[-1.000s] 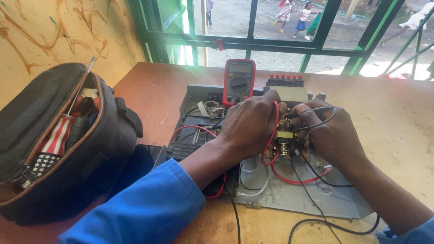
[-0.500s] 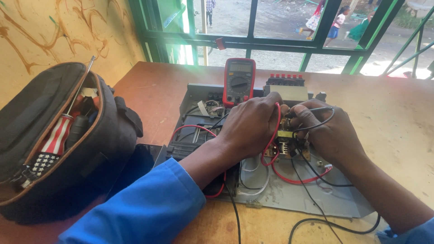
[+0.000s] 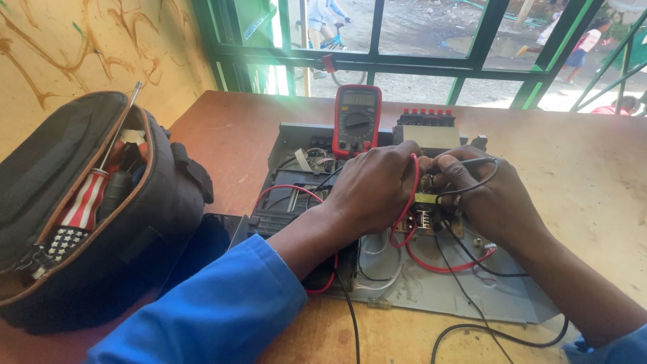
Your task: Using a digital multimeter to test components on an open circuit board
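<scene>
Two hands probing a circuit board on an opened grey chassis.

Left hand [image 3: 374, 189] grips the red probe lead [image 3: 406, 202]; right hand [image 3: 488, 195] pinches the black probe [image 3: 472, 163] over the circuit board [image 3: 426, 214]. Red multimeter [image 3: 356, 121] at twelve o'clock; black tool bag [image 3: 87, 209] at nine.

open black tool bag [image 3: 128, 222] – wooden table [image 3: 586, 168] beneath.

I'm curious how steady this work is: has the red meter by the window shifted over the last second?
No. The red multimeter stands at the same spot against the open grey chassis, just below the green window frame.
</scene>
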